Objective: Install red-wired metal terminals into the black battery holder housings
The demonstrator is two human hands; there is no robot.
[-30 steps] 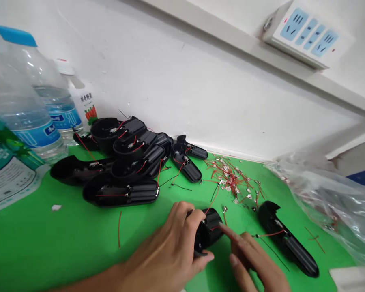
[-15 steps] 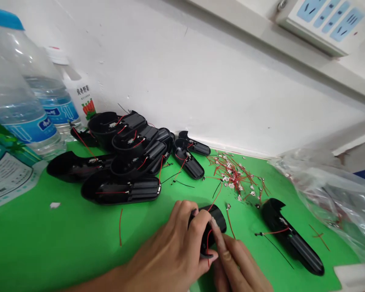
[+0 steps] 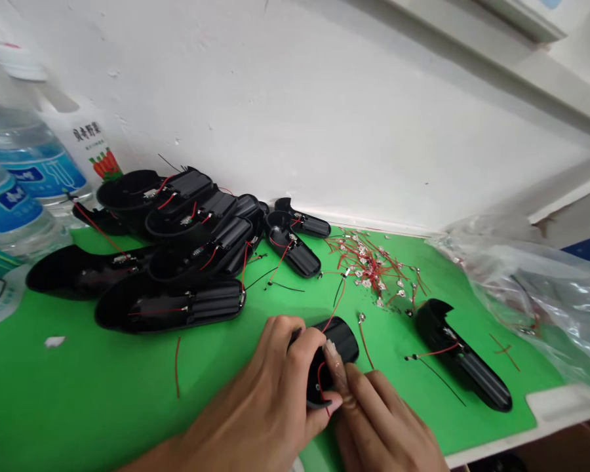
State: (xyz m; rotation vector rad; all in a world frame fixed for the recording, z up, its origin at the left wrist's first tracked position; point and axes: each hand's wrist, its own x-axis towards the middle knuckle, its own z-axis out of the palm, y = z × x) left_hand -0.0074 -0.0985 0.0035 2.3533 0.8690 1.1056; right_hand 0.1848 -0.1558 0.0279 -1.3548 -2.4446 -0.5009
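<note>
My left hand (image 3: 270, 387) is closed around a black plastic shell (image 3: 344, 341), its fingers curled over the near side and the thumb at the lower edge. The shell sits low over the green surface. My right hand (image 3: 378, 413) is closed against the same shell, one finger pressed inside near the left fingertips; what lies under that fingertip is hidden. A red wire (image 3: 320, 377) curves out of the shell between the hands. Another red wire (image 3: 335, 308) runs from its far side to a small metal piece. A loose red wire with a metal tab (image 3: 362, 320) lies just beyond the right hand.
Several black shells with red wires (image 3: 216, 303) are heaped at left; another shell (image 3: 465, 357) lies at right. A pile of tabbed red wires (image 3: 368, 265) lies near the wall. Water bottles (image 3: 34, 157) stand at left, clear plastic bags (image 3: 526, 282) at right. The table edge (image 3: 560, 406) is near right.
The camera view has shifted, so most things appear farther left and slightly higher. Both hands keep nearly the same hold on the shell.
</note>
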